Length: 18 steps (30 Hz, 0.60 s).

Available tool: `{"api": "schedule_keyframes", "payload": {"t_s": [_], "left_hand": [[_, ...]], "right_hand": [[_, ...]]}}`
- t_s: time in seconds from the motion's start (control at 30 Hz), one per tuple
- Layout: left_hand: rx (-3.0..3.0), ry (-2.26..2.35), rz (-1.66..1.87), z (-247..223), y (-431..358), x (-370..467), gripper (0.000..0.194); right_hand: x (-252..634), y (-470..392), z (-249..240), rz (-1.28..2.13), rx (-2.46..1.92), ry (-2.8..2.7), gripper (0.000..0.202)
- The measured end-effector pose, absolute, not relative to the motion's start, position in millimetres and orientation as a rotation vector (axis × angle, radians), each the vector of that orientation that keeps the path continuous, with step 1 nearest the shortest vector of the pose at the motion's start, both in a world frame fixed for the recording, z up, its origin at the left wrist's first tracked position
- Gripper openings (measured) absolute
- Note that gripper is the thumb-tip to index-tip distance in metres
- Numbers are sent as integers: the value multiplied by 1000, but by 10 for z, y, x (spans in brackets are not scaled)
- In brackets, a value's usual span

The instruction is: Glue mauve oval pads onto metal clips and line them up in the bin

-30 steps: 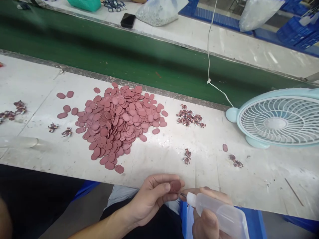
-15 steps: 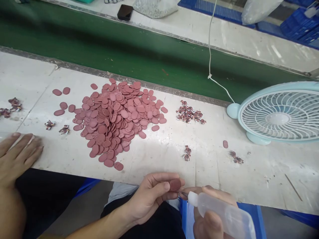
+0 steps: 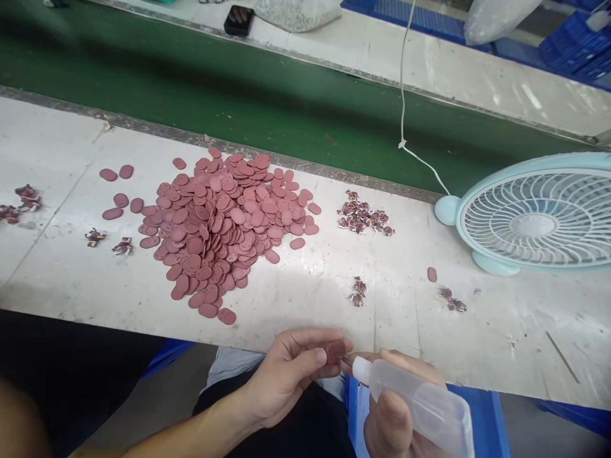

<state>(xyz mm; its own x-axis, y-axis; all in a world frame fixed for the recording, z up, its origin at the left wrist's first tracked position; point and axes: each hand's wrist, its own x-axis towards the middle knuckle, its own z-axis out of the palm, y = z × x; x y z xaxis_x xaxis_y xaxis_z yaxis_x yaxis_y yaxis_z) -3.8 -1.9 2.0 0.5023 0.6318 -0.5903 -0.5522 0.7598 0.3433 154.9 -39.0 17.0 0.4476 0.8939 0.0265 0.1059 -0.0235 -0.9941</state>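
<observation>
Between the thumb and fingers of my left hand (image 3: 291,375) is a dark red oval disc (image 3: 335,351), held just over the table's front edge. My right hand (image 3: 396,413) is wrapped around a translucent squeeze bottle (image 3: 424,401) with a white cap. The bottle's thin dark nozzle (image 3: 346,360) points left, its tip at the disc's lower right edge; whether it touches cannot be made out. A large heap of similar oval discs (image 3: 219,222), some with small holes, lies on the white table (image 3: 296,292) beyond my left hand.
Small brown figure-like pieces (image 3: 363,216) lie in a cluster behind my hands, with a few more (image 3: 358,291) nearer. A light blue fan (image 3: 534,219) stands at right, its white cord (image 3: 401,95) running upward. Under the table edge is a blue crate (image 3: 482,413).
My right hand has shifted the bottle slightly left, bringing its nozzle up to the disc. The disc has turned a little in my left hand. Another person's hand at left has left the table.
</observation>
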Motion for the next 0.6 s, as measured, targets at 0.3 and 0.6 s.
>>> {"api": "schedule_keyframes", "payload": {"t_s": [0.3,0.6], "left_hand": [[127,630,765,-5,-13,-65,24],[94,635,769,-22,34,-116,24]], "right_hand": [[2147,-187,188,1322,-963,-255,39],[3047,7,-669,1756,458,864,35]]}}
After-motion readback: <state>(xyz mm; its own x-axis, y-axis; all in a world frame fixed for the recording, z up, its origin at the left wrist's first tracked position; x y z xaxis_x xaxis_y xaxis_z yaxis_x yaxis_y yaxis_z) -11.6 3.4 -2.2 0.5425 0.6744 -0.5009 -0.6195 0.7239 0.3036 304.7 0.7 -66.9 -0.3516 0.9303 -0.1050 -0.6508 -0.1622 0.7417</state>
